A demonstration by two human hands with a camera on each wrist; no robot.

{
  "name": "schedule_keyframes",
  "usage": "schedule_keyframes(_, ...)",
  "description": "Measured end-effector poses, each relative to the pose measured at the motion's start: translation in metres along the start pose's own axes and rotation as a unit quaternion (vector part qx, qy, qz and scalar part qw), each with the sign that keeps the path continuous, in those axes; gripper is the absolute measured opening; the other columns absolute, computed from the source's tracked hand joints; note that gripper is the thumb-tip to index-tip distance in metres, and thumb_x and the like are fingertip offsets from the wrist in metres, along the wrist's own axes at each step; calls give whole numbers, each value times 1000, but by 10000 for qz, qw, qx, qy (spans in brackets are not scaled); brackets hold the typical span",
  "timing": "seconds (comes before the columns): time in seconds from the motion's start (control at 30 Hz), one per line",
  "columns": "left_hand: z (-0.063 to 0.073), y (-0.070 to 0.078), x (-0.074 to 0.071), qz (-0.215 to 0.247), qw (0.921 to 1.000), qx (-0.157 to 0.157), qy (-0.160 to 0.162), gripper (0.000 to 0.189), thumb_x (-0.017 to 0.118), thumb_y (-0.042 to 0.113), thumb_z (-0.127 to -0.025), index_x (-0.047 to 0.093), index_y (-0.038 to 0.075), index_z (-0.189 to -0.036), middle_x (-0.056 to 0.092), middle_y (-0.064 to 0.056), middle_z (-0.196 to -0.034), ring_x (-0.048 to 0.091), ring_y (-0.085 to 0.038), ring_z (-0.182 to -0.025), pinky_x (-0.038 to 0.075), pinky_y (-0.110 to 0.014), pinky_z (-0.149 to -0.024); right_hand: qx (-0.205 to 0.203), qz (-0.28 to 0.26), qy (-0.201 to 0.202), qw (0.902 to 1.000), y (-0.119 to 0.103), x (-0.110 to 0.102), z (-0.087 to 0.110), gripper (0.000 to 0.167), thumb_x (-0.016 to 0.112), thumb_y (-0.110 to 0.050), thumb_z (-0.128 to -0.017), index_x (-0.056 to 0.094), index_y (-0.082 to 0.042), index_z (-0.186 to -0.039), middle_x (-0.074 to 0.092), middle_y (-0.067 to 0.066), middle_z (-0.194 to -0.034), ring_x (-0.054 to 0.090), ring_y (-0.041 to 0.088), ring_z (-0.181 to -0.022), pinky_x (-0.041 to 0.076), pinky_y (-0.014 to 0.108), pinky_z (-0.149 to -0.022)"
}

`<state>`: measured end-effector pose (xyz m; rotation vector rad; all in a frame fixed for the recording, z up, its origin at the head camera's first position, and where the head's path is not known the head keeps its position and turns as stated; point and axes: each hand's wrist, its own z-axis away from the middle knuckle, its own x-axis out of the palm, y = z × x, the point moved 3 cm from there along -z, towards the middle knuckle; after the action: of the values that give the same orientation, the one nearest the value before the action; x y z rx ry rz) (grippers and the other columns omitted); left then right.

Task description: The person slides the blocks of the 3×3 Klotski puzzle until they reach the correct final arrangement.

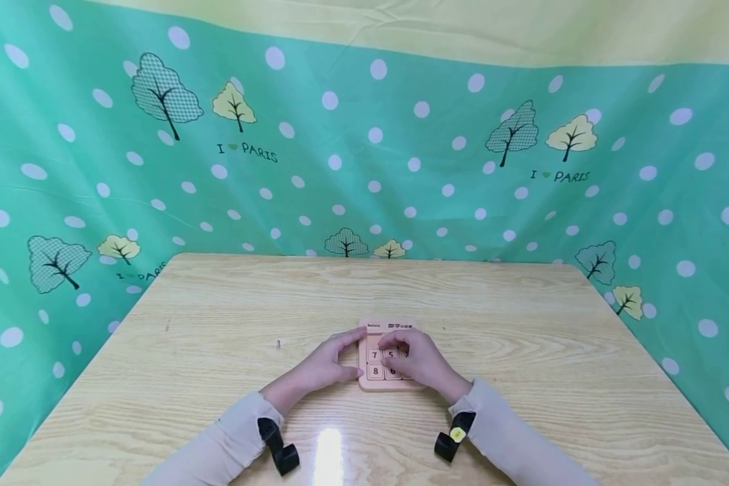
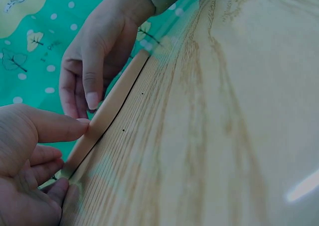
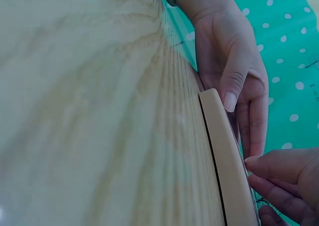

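Note:
A pink sliding number puzzle [image 1: 373,387] lies flat on the table, its printed header at the far end. Tiles marked 7 [image 1: 374,355], 8 [image 1: 375,371], 5 and 6 show; the right side is covered by a hand. My left hand [image 1: 323,364] holds the puzzle's left edge, thumb near the lower corner and fingers by the upper one. Over the tiles is my right hand [image 1: 424,359], thumb and fingers bent down towards the middle column. In the right wrist view the puzzle's side [image 3: 219,141] hides where the right fingertips meet the tiles.
The puzzle sits on a light wood-grain table [image 1: 231,304]. A green dotted cloth [image 1: 340,182] with trees hangs behind and along both sides. Black straps with small cameras [image 1: 287,459] are on both wrists. Light glares off the table's front.

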<state>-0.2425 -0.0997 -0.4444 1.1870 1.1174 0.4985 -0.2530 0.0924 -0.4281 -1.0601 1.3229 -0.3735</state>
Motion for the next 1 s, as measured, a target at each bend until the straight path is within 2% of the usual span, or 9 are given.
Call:
schedule_keyframes(0.2,0,-2,1,31,9999,-100,0,73,72,7,-77,39,2,-142,34,-14,-150,24,-36,-139,14,-52,-114,82,-76,104,9999,7,-10,-1,23,70,-3,-79,70,-8,-102,68,2,-100,59,18,-96,49,33,-84)
schedule_keyframes(0.43,0,-3,1,-11,9999,-136,38,73,72,7,-77,39,2,-142,34,-14,-150,24,-36,-139,14,-52,-114,382,-110,300,9988,17,-18,-8,23,72,-4,-79,70,-9,-101,68,1,-101,58,16,-91,47,30,-80)
schedule_keyframes(0.63,1,-2,1,-12,9999,-154,50,73,72,7,-77,39,3,-142,33,-14,-150,23,-36,-139,14,-52,-114,487,-95,380,9980,20,-20,-11,24,70,0,-78,70,-9,-101,69,0,-99,59,16,-94,47,34,-85)
schedule_keyframes(0.77,1,-2,1,9,9999,-141,42,73,72,7,-77,39,2,-142,33,-14,-150,23,-36,-140,13,-52,-114,521,-79,372,9979,20,-20,-12,24,69,2,-78,70,-8,-100,69,0,-99,60,16,-95,49,35,-87)
schedule_keyframes(1.0,0,-1,1,-30,9999,-96,56,73,72,8,-77,39,2,-142,34,-14,-150,24,-35,-139,15,-52,-114,476,29,364,9982,18,-18,-15,22,68,3,-79,71,-8,-98,69,3,-100,62,17,-92,51,31,-82)
